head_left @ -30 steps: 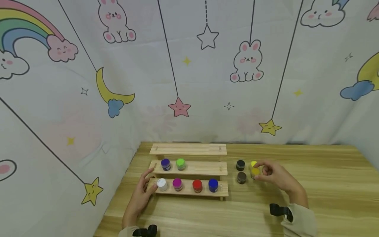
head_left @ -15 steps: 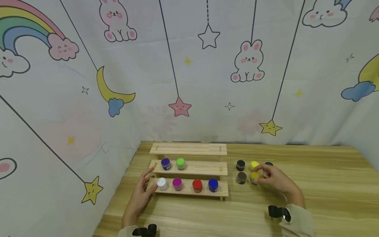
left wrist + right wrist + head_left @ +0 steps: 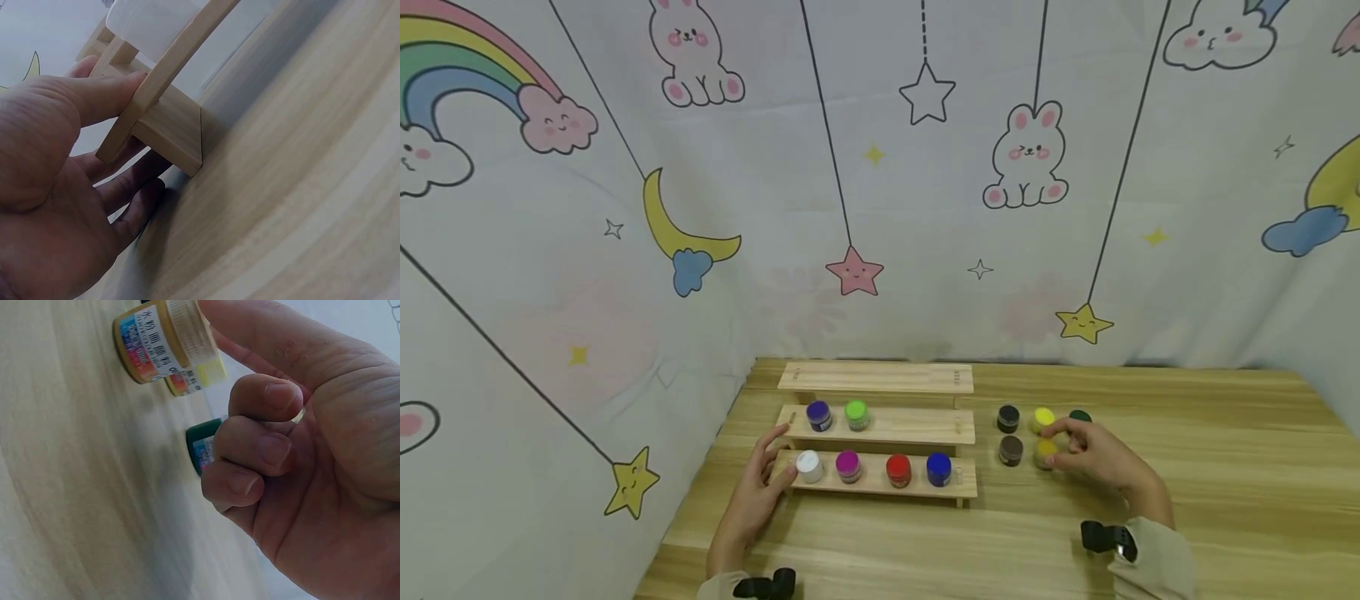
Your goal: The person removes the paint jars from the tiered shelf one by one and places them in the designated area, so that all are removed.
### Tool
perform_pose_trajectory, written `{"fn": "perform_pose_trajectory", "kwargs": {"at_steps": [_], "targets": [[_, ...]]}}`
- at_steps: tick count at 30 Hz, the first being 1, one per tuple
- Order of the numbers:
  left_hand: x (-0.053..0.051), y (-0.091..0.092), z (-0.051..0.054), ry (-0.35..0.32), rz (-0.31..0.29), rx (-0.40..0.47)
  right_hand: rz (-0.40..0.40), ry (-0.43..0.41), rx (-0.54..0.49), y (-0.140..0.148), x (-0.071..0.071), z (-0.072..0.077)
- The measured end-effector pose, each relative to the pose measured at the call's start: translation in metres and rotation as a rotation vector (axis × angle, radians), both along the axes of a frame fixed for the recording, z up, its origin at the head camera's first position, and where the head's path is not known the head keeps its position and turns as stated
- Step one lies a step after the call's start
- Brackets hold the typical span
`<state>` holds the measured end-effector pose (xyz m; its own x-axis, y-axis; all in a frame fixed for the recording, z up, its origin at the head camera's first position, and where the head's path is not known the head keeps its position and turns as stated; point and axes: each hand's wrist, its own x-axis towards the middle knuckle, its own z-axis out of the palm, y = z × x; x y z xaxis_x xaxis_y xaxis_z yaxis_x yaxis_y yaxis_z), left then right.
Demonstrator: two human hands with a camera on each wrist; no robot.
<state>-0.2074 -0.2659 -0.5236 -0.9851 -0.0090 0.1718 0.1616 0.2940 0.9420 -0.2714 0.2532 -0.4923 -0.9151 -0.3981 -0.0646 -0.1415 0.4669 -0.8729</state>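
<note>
My left hand (image 3: pixel 758 483) grips the left end of a three-tier wooden rack (image 3: pixel 880 427). In the left wrist view its thumb lies on the lower plank (image 3: pixel 169 69), with fingers around the end support. My right hand (image 3: pixel 1101 454) pinches an ochre paint jar (image 3: pixel 1044 455) between thumb and index finger at table level. The right wrist view shows the jar's label (image 3: pixel 150 344) and clear side; the other fingers curl free of it. Just behind stand a bright yellow jar (image 3: pixel 1042 419) and a dark green jar (image 3: pixel 1079 416), the latter partly hidden by the hand.
A black jar (image 3: pixel 1008 418) and a brown jar (image 3: pixel 1011 451) stand between rack and right hand. The front tier holds white (image 3: pixel 808 467), magenta (image 3: pixel 848 467), red (image 3: pixel 898 471) and blue (image 3: pixel 938 469) jars; the middle tier holds purple (image 3: pixel 819 416) and light green (image 3: pixel 857 415) ones.
The right hand and ochre jar have come slightly nearer and down, uncovering more of the yellow jar and bringing the dark green one into sight. The left hand stays at the rack.
</note>
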Motion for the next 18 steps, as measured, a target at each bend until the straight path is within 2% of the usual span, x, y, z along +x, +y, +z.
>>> {"fn": "perform_pose_trajectory", "kwargs": {"at_steps": [5, 10, 18], "targets": [[0.000, 0.000, 0.002, -0.002, -0.004, 0.008, -0.037, -0.016, -0.001, -0.002, 0.002, 0.007], [0.001, 0.000, 0.003, -0.004, -0.009, 0.007, -0.033, -0.012, 0.000, -0.004, 0.003, 0.012], [0.001, 0.000, 0.000, -0.021, 0.002, 0.002, -0.016, 0.055, 0.018, -0.012, 0.003, 0.022]]}}
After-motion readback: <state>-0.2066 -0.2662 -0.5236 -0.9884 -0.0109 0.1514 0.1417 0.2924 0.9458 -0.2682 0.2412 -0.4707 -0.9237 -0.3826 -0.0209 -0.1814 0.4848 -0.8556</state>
